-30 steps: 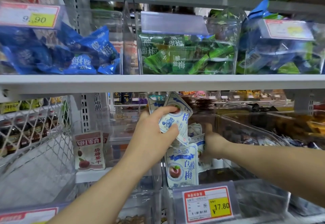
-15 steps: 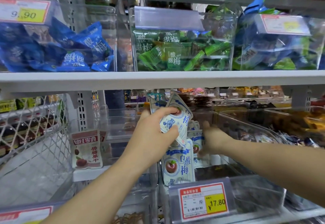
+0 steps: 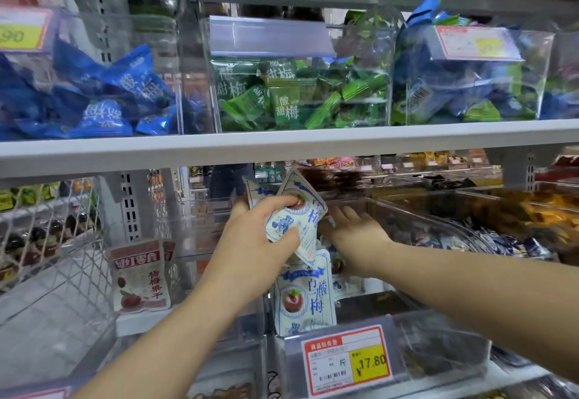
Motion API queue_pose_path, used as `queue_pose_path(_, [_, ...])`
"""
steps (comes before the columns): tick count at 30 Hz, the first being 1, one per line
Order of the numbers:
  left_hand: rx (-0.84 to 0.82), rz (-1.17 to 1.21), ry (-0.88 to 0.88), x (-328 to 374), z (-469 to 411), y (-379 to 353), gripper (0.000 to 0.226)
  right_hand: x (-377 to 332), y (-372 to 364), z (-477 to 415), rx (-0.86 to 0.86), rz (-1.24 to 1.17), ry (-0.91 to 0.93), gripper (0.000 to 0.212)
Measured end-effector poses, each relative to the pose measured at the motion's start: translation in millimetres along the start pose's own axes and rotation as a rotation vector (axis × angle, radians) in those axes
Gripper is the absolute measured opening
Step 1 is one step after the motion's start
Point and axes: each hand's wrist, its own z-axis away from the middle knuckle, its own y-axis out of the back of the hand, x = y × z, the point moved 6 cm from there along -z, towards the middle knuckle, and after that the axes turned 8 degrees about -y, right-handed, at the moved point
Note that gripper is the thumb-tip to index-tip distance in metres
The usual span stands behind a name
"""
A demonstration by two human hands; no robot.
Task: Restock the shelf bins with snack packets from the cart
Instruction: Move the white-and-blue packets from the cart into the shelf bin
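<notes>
**Left hand holds the stack, right hand flat inside the bin**

Down on the lower shelf, the left hand (image 3: 260, 242) is clamped on a small stack of white-and-blue packets (image 3: 300, 210), thumb across the front and fingertips curled over the top edge. It holds them just above the clear bin (image 3: 445, 339). One matching packet (image 3: 305, 295) stands upright at the bin's front left, right behind the red-and-yellow price tag (image 3: 347, 361) reading 17.80.

The right hand (image 3: 357, 232) is inside that bin, fingers straight and spread, gripping nothing. The held stack covers its thumb side.

It's a tight space. The grey shelf board (image 3: 282, 145) runs straight across just above both hands, carrying a tub of blue packets (image 3: 103, 98) and a tub of green packets (image 3: 297, 95). To the left, a red-topped packet (image 3: 141, 276) stands upright on a white ledge, with a wire mesh basket (image 3: 47, 242) beyond it. To the right, a neighbouring bin (image 3: 501, 242) holds dark wrapped sweets.

Compared with half a second ago, the right hand has come up out of the packets. Its fingers, tucked down among them before, are now stretched forward. The left hand keeps the same grip in the same spot.
</notes>
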Motion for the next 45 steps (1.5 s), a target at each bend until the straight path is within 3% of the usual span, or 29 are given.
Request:
queue_pose_path(6, [0.007, -0.001, 0.008, -1, 0, -1, 0.04, 16, -5, 0, -0.128, 0.006, -0.16, 0.095])
queue_pose_path(10, [0.007, -0.009, 0.013, -1, 0, 0, 0.04, 14, -4, 0, -0.15, -0.013, -0.138, 0.098])
queue_pose_path(14, [0.01, 0.003, 0.015, 0, 0, 0, 0.04, 8, -9, -6, -0.25, -0.164, -0.106, 0.118])
queue_pose_path(19, [0.003, 0.004, 0.016, 0, 0, 0, 0.039, 7, -12, -17, -0.319, -0.42, -0.056, 0.119])
queue_pose_path(23, [0.003, -0.009, 0.02, -1, 0, 0, 0.04, 22, -17, -20, -0.345, -0.546, -0.139, 0.116])
queue_pose_path(30, [-0.01, -0.004, 0.016, -1, -1, -1, 0.039, 34, -16, -15, -0.366, -0.478, -0.221, 0.114])
queue_pose_path(39, [-0.026, -0.023, 0.004, 0, -2, -1, 0.039, 36, 0, -7, -0.325, -0.588, -0.266, 0.089])
queue_pose_path(42, [-0.036, -0.033, -0.028, 3, -4, -1, 0.039, 44, 16, -3, -0.175, -0.693, -0.263, 0.049])
queue_pose_path(44, [-0.048, -0.036, -0.034, 5, -5, -2, 0.04, 51, 27, 0, -0.121, -0.967, -0.313, 0.03])
queue_pose_path(45, [-0.05, -0.037, -0.047, 6, -5, -2, 0.04, 53, 30, 5, -0.165, -1.252, -0.371, 0.028])
